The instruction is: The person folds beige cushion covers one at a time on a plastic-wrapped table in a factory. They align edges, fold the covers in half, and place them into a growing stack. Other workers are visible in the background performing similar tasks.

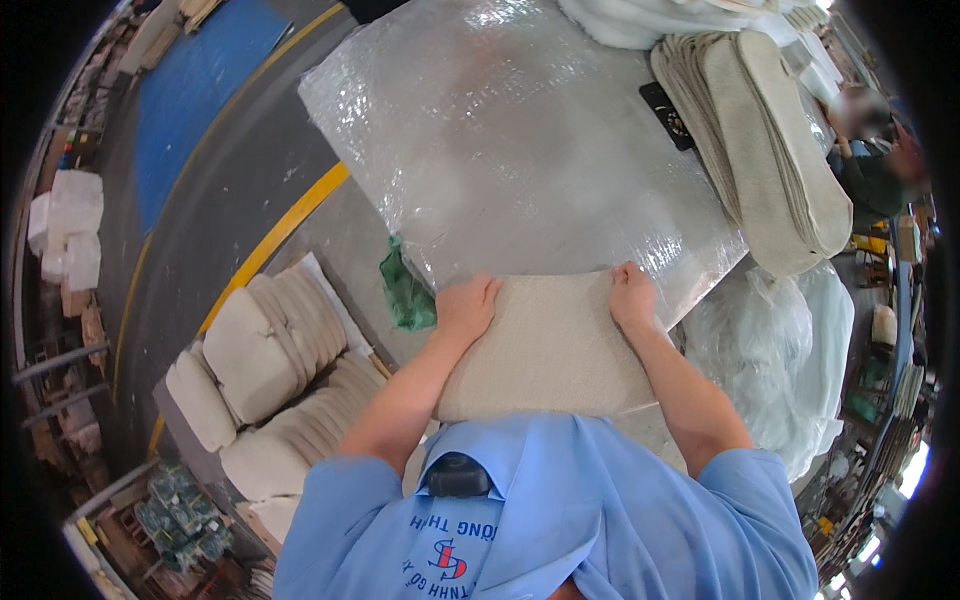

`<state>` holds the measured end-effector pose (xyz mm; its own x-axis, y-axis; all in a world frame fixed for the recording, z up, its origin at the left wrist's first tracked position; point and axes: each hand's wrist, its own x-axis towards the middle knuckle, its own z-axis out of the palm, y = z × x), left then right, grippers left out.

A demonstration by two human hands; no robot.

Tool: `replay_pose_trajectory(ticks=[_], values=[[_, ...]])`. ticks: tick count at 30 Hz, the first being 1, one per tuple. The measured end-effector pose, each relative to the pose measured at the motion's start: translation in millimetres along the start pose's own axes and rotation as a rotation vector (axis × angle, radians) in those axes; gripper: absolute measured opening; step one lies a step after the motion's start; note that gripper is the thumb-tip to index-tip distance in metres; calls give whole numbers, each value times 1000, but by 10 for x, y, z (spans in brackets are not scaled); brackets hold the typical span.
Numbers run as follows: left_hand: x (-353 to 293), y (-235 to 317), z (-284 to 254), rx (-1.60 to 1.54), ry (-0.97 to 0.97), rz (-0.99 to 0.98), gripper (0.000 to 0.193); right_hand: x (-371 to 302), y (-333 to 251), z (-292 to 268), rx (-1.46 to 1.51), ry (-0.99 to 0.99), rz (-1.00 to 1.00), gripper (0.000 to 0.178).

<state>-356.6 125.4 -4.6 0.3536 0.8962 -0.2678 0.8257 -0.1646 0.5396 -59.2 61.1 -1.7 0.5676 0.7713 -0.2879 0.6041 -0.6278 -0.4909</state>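
Observation:
A beige fabric cushion piece (550, 350) is stretched between my two hands, its near end against my blue shirt. My left hand (467, 308) is closed round its far left corner. At the far right corner, my right hand (635, 297) grips the edge with curled fingers. Just beyond the fabric lies a table covered with clear plastic film (540, 190); both hands are at its near edge. On the table's right side rests a stack of long beige fabric covers (770, 150), with a black card (667, 115) beside it.
To my left stand rows of beige cushions (265, 350). A green bag (405, 295) hangs by the table's left corner. Clear plastic bags (765, 345) bulge at the right. White padding (680, 20) lies on the far side. Another person (872, 175) is at the far right.

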Motion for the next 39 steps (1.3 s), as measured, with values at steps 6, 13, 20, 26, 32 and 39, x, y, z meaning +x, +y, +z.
replay_pose_trajectory(ticks=[6, 13, 20, 26, 32, 39], values=[[-123, -206, -322, -322, 118, -15, 39, -130, -257, -280, -59, -260, -288, 33], [-1862, -1060, -453, -933, -240, -977, 33, -1072, -1058, -357, -361, -1055, -966, 65], [-1645, -83, -369, -1226, 14, -605, 32, -555, -1123, -9, -65, -1161, -794, 73], [-970, 815, -751, -1475, 385, -389, 32, -752, -1439, -694, 109, -655, -885, 76], [-482, 1929, -1163, -1579, 434, 223, 41, -867, -1453, -1091, 893, -260, -851, 75], [-126, 2557, -1516, -1321, -273, 125, 46, -1095, -1414, -1113, 1772, -222, -203, 71]])
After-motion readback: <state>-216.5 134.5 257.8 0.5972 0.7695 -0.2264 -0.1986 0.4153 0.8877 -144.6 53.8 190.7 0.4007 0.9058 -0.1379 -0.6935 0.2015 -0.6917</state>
